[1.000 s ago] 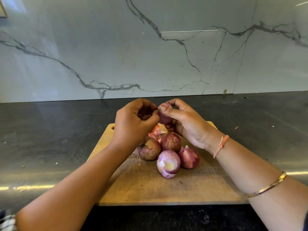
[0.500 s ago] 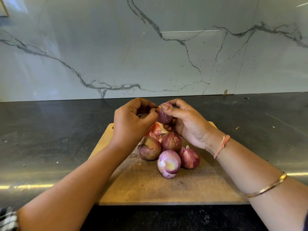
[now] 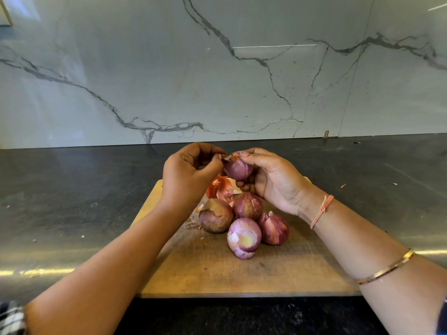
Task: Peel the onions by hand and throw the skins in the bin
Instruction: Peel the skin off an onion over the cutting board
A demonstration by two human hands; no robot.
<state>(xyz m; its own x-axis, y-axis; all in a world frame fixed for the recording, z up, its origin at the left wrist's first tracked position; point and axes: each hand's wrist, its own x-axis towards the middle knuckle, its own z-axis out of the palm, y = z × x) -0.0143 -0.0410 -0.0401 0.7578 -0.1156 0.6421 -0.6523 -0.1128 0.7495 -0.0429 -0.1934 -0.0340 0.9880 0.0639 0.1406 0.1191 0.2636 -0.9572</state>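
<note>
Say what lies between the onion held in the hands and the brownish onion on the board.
Loose orange-red skins, lying on the cutting board below the held onion and behind the brownish onion; the head view shows it.

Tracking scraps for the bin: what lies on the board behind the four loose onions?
Loose reddish skins lie on the cutting board. The left hand and the right hand holding an onion cover the rest.

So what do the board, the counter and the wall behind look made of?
Cutting board: wood, matt, worn; grain and dark stains show. Countertop: looks like dark polished stone, speckled and reflective. Backsplash: white marble or marble-look slab, glossy, with grey veins.
</note>
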